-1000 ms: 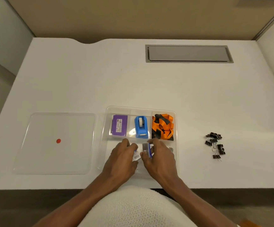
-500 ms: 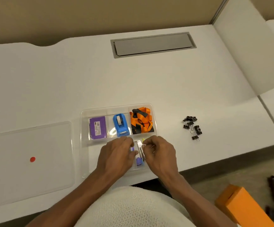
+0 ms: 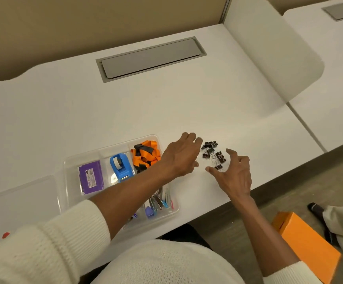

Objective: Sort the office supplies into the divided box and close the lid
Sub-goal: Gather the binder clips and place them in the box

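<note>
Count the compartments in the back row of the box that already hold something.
3. From left: the purple case, the blue tape dispenser in the middle, the orange-and-black ribbon on the right. The left forearm hides much of the front row of the box.

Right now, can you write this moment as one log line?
left hand: open, beside binder clips | right hand: open, other side | clips: on desk | box: lid off

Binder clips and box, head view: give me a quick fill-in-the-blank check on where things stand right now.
1. The binder clips lie on the white ____, outside the divided box.
2. Both hands, the left hand and the right hand, have ____ fingers around the clips.
3. The tape dispenser sits between the purple box and the ____ ribbon.
4. The lid lies ____ the box.

Missing words: desk; open; orange; beside
</note>
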`<state>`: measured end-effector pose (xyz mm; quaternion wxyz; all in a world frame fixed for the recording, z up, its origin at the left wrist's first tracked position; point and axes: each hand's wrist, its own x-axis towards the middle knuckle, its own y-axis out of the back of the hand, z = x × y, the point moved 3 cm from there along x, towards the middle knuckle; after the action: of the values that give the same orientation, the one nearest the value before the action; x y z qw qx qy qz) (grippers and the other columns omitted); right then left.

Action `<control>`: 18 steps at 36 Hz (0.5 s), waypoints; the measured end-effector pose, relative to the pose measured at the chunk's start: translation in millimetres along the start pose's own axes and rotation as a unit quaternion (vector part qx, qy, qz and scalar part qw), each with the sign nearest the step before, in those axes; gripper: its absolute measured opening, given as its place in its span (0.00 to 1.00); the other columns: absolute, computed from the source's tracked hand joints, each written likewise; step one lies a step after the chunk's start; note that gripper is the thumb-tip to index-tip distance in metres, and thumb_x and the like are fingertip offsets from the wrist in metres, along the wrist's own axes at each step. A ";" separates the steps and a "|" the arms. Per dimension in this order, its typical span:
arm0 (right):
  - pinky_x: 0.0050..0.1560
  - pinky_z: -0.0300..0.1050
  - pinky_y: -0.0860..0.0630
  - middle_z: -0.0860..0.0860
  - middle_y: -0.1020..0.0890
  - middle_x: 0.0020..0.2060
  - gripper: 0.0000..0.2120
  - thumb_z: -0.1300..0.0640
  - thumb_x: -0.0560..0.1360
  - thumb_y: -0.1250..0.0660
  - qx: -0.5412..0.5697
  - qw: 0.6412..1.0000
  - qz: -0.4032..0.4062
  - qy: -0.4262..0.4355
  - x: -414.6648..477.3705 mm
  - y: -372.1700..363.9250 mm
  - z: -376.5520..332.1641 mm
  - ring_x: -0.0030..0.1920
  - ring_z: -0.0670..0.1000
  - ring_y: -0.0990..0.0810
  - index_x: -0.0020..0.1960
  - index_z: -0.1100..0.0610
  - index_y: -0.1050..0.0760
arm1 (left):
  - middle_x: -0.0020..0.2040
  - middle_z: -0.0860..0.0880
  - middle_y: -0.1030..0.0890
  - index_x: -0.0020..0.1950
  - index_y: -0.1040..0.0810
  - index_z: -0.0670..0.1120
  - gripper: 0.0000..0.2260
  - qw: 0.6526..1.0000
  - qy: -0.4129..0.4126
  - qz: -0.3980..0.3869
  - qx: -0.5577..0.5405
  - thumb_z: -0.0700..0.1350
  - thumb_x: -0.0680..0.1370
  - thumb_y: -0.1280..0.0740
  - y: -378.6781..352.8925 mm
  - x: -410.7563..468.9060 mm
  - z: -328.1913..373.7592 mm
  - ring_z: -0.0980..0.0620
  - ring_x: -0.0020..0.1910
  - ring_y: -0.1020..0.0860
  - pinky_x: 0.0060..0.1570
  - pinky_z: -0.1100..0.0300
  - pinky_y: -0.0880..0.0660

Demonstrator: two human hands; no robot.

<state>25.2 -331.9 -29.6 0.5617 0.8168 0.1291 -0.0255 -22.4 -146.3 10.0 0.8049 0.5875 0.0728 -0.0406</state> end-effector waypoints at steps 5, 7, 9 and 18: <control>0.47 0.56 0.18 0.59 0.29 0.62 0.47 0.36 0.64 0.19 -0.001 0.999 -0.018 0.035 17.1 -9.3 8.2 0.55 0.61 0.21 0.77 0.48 0.35 | 0.74 0.42 0.34 0.77 0.39 0.45 0.42 0.996 -0.054 -0.054 0.048 0.54 0.71 0.20 -23.0 42.9 11.3 0.42 0.71 0.33 0.44 0.47 0.18; 0.45 0.56 0.18 0.60 0.29 0.60 0.45 0.39 0.65 0.18 0.001 0.998 -0.014 0.057 21.8 -12.0 9.1 0.53 0.61 0.21 0.76 0.49 0.33 | 0.76 0.43 0.37 0.80 0.43 0.47 0.46 0.994 -0.072 -0.067 0.049 0.54 0.70 0.20 -31.0 54.9 13.5 0.41 0.72 0.34 0.45 0.45 0.17; 0.46 0.55 0.18 0.59 0.29 0.58 0.40 0.42 0.67 0.18 0.008 0.998 -0.012 0.065 26.6 -13.8 10.1 0.52 0.61 0.21 0.74 0.51 0.29 | 0.78 0.43 0.39 0.82 0.46 0.49 0.50 0.992 -0.081 -0.082 0.055 0.55 0.69 0.19 -37.1 64.5 14.2 0.41 0.71 0.34 0.49 0.45 0.17; 0.43 0.45 0.24 0.52 0.31 0.51 0.20 0.53 0.73 0.22 0.076 0.996 -0.025 0.032 45.6 -14.8 22.1 0.43 0.55 0.22 0.62 0.49 0.23 | 0.70 0.45 0.32 0.69 0.26 0.49 0.25 0.987 -0.130 -0.080 0.045 0.53 0.75 0.24 -48.4 81.0 16.5 0.43 0.64 0.32 0.51 0.49 0.20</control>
<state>68.0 -339.1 -59.8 0.4932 0.8538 0.1654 -0.0234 51.4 -175.2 -44.0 0.7745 0.6050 0.0130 -0.1842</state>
